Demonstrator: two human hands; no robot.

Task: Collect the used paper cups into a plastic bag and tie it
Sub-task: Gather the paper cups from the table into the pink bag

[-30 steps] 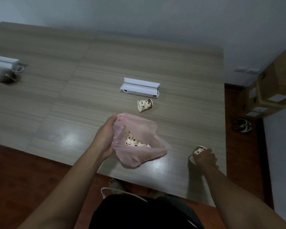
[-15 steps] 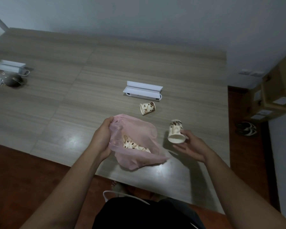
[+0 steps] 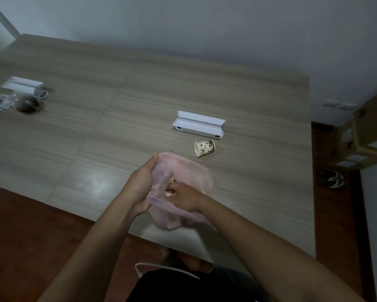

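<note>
A pink plastic bag (image 3: 192,171) lies on the wooden table (image 3: 109,136) near its front edge. My left hand (image 3: 140,186) grips the bag's left rim and holds its mouth up. My right hand (image 3: 184,196) reaches into the bag's mouth, fingers curled; the paper cup it carried is hidden inside, so I cannot tell whether it still holds it. One spotted paper cup (image 3: 204,148) lies on its side on the table just beyond the bag, its mouth facing left.
A white open box (image 3: 198,125) sits behind the lying cup. At the far left are another white box (image 3: 22,87), a dark round object (image 3: 26,103) and small packets. Cardboard boxes (image 3: 366,136) and sandals (image 3: 330,178) are right of the table.
My right hand picked a cup up from the table's right edge, carried it left and has gone into the bag's mouth. My left hand kept hold of the bag's rim.
</note>
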